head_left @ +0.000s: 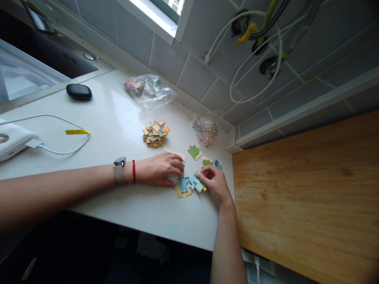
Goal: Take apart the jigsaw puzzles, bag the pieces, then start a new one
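My left hand [161, 169] lies flat with its fingers stretched out, its fingertips on joined jigsaw pieces [183, 185] in blue and yellow. Some of those pieces are hidden beneath the fingers. Between thumb and fingers, my right hand [217, 182] pinches a light blue puzzle piece [196, 183] at the right edge of the joined ones; whether it is locked in, I cannot tell. Just beyond the hands rests a loose green piece [194, 152]. Partly behind my right hand are another green piece [206, 161] and a blue one [218, 165].
A stack of puzzle pieces [156, 133] stands behind my left hand. Two clear plastic bags [155, 92] with pieces lie by the tiled wall. Leftward are a black oval case [79, 92] and a white power bank [16, 140] with a cable. A wooden board [308, 189] borders the counter's right side.
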Available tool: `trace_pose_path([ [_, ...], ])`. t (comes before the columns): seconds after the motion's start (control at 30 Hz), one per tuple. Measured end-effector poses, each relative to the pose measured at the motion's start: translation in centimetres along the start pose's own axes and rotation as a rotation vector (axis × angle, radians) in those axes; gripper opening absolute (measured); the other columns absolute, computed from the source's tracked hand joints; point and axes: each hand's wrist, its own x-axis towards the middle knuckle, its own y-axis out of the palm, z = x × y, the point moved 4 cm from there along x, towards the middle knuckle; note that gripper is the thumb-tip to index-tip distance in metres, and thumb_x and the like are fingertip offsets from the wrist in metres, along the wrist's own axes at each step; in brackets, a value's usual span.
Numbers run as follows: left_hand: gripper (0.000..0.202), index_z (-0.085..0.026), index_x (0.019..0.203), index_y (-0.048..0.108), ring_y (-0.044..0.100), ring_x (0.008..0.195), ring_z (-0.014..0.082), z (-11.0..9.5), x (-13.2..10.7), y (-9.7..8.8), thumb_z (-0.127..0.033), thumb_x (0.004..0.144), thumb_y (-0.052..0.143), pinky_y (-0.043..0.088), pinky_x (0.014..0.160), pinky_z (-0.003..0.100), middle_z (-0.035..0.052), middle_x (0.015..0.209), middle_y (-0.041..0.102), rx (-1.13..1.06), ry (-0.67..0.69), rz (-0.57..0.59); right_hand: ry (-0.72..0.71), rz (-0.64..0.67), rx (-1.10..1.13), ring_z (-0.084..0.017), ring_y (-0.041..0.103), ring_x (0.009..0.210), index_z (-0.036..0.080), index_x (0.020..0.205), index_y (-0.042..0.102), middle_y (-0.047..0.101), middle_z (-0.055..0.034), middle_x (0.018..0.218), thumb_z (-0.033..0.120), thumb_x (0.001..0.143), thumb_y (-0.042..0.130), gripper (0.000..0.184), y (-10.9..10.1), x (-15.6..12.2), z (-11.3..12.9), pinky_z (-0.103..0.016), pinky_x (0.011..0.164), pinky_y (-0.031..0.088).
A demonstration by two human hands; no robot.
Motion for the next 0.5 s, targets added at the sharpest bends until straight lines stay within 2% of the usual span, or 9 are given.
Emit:
trace_pose_path([
  [0.27,0.024,-0.023,0.113,0.074,0.059,0.129,0.0336,0.1,0.0,0.1,-0.027,0.090,0.078,0.048,0.109,0.047,0.0087,0.123,0.074,0.022,-0.020,0.031,-0.104,-0.233,-0.138,-0.016,0.055,0.058,0.023,0.087,0.070,0.060,0.0027,0.064,0.041,0.084,0.079,0.020,0.7,-2.6,-1.0,-0.028,0.056,0.044],
  [0.5,0.020,-0.025,0.113,0.075,0.059,0.129,0.0307,0.2,-0.1,0.4,-0.019,0.096,0.067,0.047,0.110,0.045,0.0071,0.122,0.075,0.028,-0.010,0.005,-0.192,-0.370,-0.194,-0.015,0.055,0.056,0.023,0.082,0.069,0.062,0.0015,0.065,0.040,0.087,0.075,0.019,0.5,-3.2,0.2,-0.028,0.056,0.045],
])
